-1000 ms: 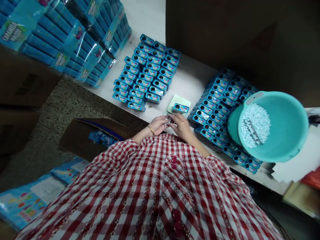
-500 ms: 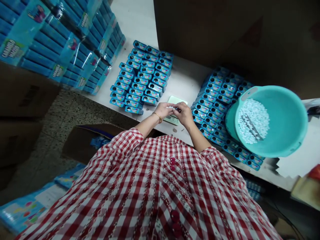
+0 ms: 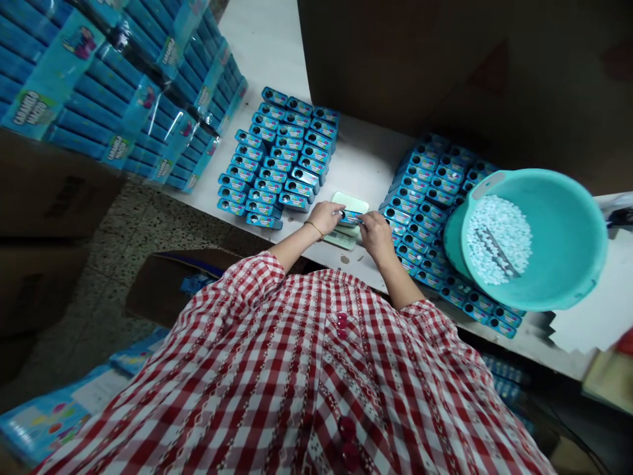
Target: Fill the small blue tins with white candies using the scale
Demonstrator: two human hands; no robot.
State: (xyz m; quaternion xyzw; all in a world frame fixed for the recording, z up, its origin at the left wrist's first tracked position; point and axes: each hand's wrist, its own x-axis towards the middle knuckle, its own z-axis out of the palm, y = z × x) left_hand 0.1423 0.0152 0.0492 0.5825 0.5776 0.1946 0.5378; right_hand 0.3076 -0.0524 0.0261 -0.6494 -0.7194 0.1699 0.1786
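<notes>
Head | just parted from close together, now pinching blue box (image 3: 351,217) between left hand (image 3: 324,218) and right hand (image 3: 378,235), over pale scale (image 3: 350,200) | grip narrow | likely steadier at both ends

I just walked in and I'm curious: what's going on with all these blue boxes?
A person's left hand and right hand hold one blue box by its ends, over what looks like a scale. More boxes stand in rows on both sides. The teal bucket on the right holds little white pieces.

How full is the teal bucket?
The bucket is partly full: white pieces lie at the bottom, with bare wall above them.
</notes>
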